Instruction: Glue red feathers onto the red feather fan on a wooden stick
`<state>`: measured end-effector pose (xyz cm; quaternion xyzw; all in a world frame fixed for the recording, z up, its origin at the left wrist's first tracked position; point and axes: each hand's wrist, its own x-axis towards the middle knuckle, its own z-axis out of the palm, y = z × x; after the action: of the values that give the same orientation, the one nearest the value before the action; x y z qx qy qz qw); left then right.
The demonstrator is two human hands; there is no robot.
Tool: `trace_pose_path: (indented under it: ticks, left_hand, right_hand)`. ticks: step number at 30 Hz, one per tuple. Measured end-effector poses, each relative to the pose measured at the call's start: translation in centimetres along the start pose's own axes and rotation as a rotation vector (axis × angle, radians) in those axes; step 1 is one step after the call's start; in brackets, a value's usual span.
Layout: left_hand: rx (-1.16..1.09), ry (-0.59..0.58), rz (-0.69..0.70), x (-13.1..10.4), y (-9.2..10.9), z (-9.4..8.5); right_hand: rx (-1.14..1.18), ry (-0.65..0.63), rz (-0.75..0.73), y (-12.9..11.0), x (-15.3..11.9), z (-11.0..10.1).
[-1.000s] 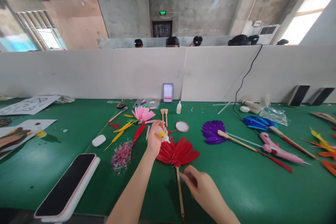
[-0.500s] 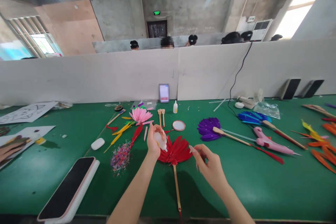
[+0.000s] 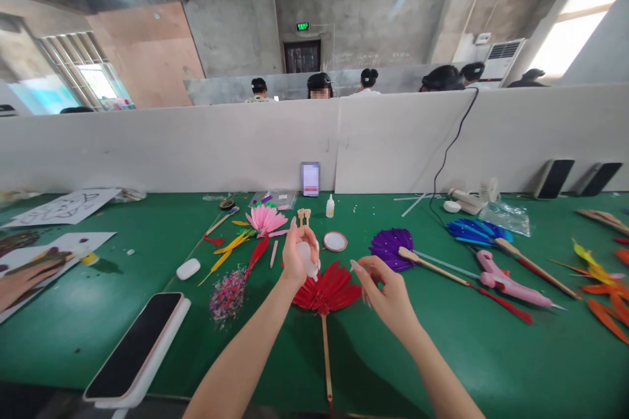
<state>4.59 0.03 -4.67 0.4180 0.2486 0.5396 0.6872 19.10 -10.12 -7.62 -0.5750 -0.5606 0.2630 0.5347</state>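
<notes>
On green tabletop (image 3: 457, 366), between left hand (image 3: 295, 262) curled round a small translucent bottle (image 3: 311, 264) and right hand (image 3: 388, 289) with fingertips close, unclear whether pinching anything, treat the red-feathered fan (image 3: 325, 296) as probably light and crushable, best held by its wooden handle (image 3: 327, 360).

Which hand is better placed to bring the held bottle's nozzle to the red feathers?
Probably the left hand: it holds the small white bottle, its nozzle pointing down over the red feather fan. The right hand, beside the fan, holds no bottle.
</notes>
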Motion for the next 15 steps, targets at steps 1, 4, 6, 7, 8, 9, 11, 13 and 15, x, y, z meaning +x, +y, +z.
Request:
trace_pose_path:
  ticks: [1,4,6,7,8,9,11,13,15]
  left_hand:
    - [0.004,-0.007,-0.002,0.1,0.2,0.3]
    - [0.019,-0.036,-0.016,0.2,0.8,1.1]
    - [0.035,-0.065,-0.038,0.3,1.2,1.6]
    - [0.045,-0.081,-0.053,0.3,1.3,1.7]
    - [0.057,-0.097,-0.067,0.4,1.4,1.8]
    - [0.070,-0.111,-0.079,0.4,1.4,2.0]
    - [0.103,-0.132,-0.094,0.5,1.3,2.1]
    - [0.141,-0.140,-0.096,0.4,1.1,2.0]
    - [0.188,-0.138,-0.095,0.3,0.9,1.9]
  right_hand:
    - [0.008,-0.026,0.002,-0.1,0.4,0.1]
    - [0.006,-0.107,0.013,-0.6,1.6,0.5]
    - [0.002,-0.165,0.011,-0.9,2.2,0.8]
    - [0.007,-0.198,0.005,-1.1,2.5,1.0]
    - [0.018,-0.234,-0.002,-1.3,2.8,1.2]
    - [0.034,-0.270,-0.010,-1.5,3.1,1.4]
    - [0.073,-0.328,-0.021,-1.6,3.6,2.0]
    - [0.113,-0.357,-0.020,-1.5,3.9,2.6]
    - [0.158,-0.366,-0.008,-1.3,4.2,3.2]
